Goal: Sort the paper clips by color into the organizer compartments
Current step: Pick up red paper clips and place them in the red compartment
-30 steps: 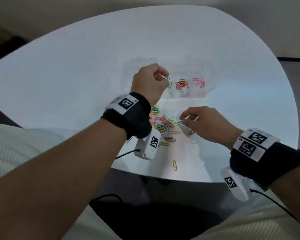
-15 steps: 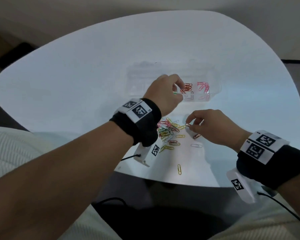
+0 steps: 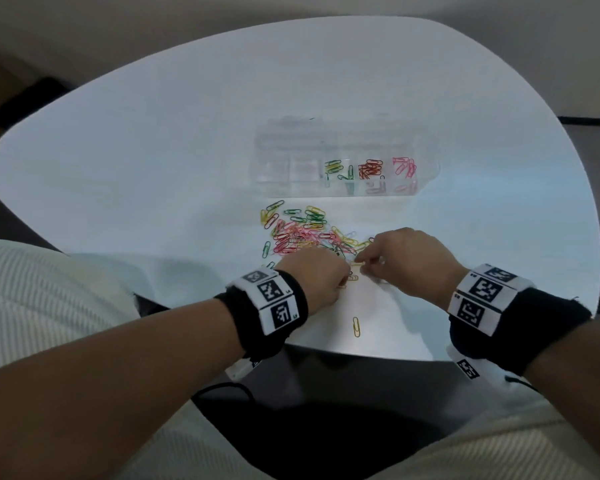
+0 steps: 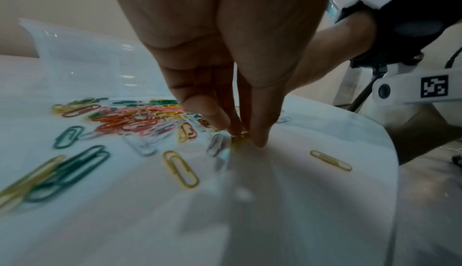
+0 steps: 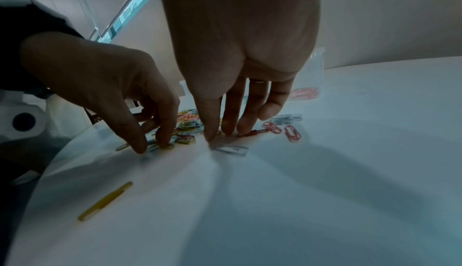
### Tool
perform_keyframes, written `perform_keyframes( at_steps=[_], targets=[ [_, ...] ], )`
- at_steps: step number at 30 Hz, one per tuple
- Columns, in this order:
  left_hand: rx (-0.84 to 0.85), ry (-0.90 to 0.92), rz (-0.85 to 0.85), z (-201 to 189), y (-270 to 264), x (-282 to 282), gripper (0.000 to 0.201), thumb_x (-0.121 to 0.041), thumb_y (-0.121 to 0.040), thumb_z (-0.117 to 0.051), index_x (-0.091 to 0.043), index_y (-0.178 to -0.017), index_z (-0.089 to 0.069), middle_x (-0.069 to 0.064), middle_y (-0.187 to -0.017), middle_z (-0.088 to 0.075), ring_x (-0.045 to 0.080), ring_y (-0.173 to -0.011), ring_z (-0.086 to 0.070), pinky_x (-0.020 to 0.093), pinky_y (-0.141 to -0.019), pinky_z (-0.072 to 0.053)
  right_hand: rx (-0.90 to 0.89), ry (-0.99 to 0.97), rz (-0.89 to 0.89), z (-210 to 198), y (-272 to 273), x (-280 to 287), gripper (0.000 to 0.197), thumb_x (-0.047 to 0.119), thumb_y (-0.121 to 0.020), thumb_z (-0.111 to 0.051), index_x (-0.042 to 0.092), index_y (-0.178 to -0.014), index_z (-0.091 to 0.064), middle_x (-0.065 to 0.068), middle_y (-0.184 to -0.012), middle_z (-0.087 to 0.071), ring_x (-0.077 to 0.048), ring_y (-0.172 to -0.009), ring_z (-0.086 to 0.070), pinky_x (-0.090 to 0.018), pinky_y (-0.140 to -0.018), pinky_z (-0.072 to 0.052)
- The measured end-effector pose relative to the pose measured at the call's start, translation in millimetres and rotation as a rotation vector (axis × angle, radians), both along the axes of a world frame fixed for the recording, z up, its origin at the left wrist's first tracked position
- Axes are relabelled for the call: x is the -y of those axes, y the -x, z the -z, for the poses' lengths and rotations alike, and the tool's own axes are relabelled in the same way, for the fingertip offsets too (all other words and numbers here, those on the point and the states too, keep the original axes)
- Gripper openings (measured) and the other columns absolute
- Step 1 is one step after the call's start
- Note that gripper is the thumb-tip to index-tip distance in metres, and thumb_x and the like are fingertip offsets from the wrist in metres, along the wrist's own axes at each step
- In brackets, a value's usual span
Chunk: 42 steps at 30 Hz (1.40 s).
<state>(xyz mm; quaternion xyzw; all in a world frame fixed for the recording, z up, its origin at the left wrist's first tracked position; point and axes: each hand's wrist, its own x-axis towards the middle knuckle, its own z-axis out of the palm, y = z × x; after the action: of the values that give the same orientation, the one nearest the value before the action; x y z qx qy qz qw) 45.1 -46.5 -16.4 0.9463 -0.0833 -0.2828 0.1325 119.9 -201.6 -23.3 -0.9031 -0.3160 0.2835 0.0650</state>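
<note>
A clear organizer [image 3: 274,168] lies flat at mid-table, with green clips [image 3: 333,166], red clips [image 3: 369,168] and pink clips [image 3: 404,166] in separate compartments. The mixed pile of paper clips [image 3: 302,232] lies just in front of it. At the pile's near edge my left hand [image 3: 343,280] points down and pinches a yellow clip [image 4: 237,143] against the table between thumb and forefinger. Close to its right, my right hand [image 3: 362,266] has thumb and forefinger tips together on a yellowish clip [image 3: 357,263]. The other fingers [image 5: 243,127] touch the table beside a red clip [image 5: 252,132].
A lone yellow clip [image 3: 356,326] lies near the table's front edge [image 3: 361,356]. A pale clip [image 5: 232,149] and two red clips [image 5: 292,133] lie by my right fingers. The white table [image 3: 153,150] stretches wide to the left and behind the organizer.
My left hand has come back from the organizer's green compartment to the near edge of the pile and pinched down on a clip. My right hand stayed at the pile, shifting slightly.
</note>
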Motion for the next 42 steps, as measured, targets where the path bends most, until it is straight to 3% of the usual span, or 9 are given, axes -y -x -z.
perform_keyframes(
  at_steps=[7,18,25,29,32,35,37,40,42],
  targets=[
    [-0.002,0.005,-0.028,6.2,3.8,-6.5,0.020,-0.012,-0.087,-0.057,-0.015,-0.106,-0.059,0.006,-0.106,-0.063,0.026,-0.100,-0.058,0.028,-0.070,-0.036,0.051,0.058,0.147,1.5,-5.0,3.2,0.009,0.036,-0.080,-0.067,0.032,-0.081,-0.074,0.006,-0.083,-0.069,-0.018,-0.076,-0.061,-0.025,-0.060,-0.042],
    [-0.003,0.066,-0.078,8.0,8.9,-4.7,0.019,-0.008,-0.086,-0.054,-0.014,-0.103,-0.059,0.007,-0.098,-0.064,0.026,-0.093,-0.059,0.032,-0.073,-0.044,0.123,0.127,0.099,0.4,0.5,-0.7,0.019,0.036,-0.078,-0.062,0.020,-0.090,-0.066,0.002,-0.094,-0.062,-0.023,-0.089,-0.061,-0.030,-0.069,-0.049],
    [0.040,-0.011,-0.194,-13.5,2.4,-32.1,0.009,-0.032,-0.083,-0.067,-0.024,-0.087,-0.065,-0.010,-0.086,-0.060,0.012,-0.081,-0.053,0.026,-0.066,-0.038,0.109,0.157,0.127,0.2,3.0,-2.6,0.016,0.031,-0.076,-0.063,0.018,-0.084,-0.065,0.001,-0.086,-0.064,-0.022,-0.076,-0.061,-0.026,-0.062,-0.045],
    [-0.017,-0.051,-0.179,-12.2,10.2,-32.7,0.014,-0.036,-0.083,-0.068,-0.023,-0.086,-0.067,-0.009,-0.087,-0.065,0.013,-0.081,-0.057,0.026,-0.066,-0.042,0.083,0.150,0.119,-2.3,6.1,-2.1,0.020,0.036,-0.075,-0.065,0.017,-0.082,-0.063,0.000,-0.084,-0.064,-0.022,-0.075,-0.061,-0.028,-0.065,-0.050],
    [-0.021,-0.050,-0.161,-4.9,14.5,-22.6,0.013,-0.034,-0.085,-0.063,-0.022,-0.091,-0.066,-0.004,-0.093,-0.066,0.017,-0.088,-0.060,0.027,-0.066,-0.040,-0.045,-0.004,0.167,-8.2,6.1,-2.6,0.024,0.036,-0.076,-0.066,0.015,-0.067,-0.057,0.000,-0.073,-0.062,-0.019,-0.070,-0.058,-0.028,-0.063,-0.048],
    [0.034,-0.014,-0.089,0.5,16.1,-12.2,0.015,-0.023,-0.087,-0.058,-0.019,-0.100,-0.065,0.002,-0.104,-0.061,0.022,-0.099,-0.057,0.032,-0.074,-0.045,-0.340,-0.254,0.318,-18.6,4.8,-2.9,0.021,0.016,-0.078,-0.058,0.005,-0.061,-0.054,-0.007,-0.059,-0.059,-0.018,-0.055,-0.051,-0.027,-0.054,-0.041],
    [0.053,-0.008,-0.045,3.9,18.2,-7.7,0.019,-0.016,-0.090,-0.053,-0.016,-0.106,-0.063,0.005,-0.108,-0.057,0.024,-0.105,-0.052,0.036,-0.080,-0.046,-0.519,-0.310,0.360,-23.6,6.5,-1.7,0.022,0.007,-0.076,-0.049,0.007,-0.054,-0.050,-0.012,-0.052,-0.055,-0.021,-0.045,-0.044,-0.026,-0.046,-0.036],
    [0.081,-0.047,-0.004,9.7,21.2,-5.4,0.017,-0.014,-0.094,-0.049,-0.016,-0.105,-0.061,0.007,-0.105,-0.059,0.024,-0.103,-0.053,0.036,-0.076,-0.048,-0.611,-0.281,0.293,-19.5,9.9,-0.3,0.032,-0.006,-0.074,-0.041,0.014,-0.050,-0.037,0.001,-0.043,-0.044,-0.016,-0.041,-0.033,-0.021,-0.043,-0.025],
    [0.087,-0.080,0.009,11.7,21.6,-5.4,0.015,-0.014,-0.095,-0.049,-0.016,-0.102,-0.062,0.007,-0.101,-0.061,0.025,-0.099,-0.056,0.036,-0.075,-0.050,-0.547,-0.202,0.127,-13.0,10.1,-1.0,0.036,-0.011,-0.078,-0.046,0.014,-0.052,-0.038,0.012,-0.042,-0.042,-0.005,-0.042,-0.036,-0.017,-0.045,-0.030]
  ],
)
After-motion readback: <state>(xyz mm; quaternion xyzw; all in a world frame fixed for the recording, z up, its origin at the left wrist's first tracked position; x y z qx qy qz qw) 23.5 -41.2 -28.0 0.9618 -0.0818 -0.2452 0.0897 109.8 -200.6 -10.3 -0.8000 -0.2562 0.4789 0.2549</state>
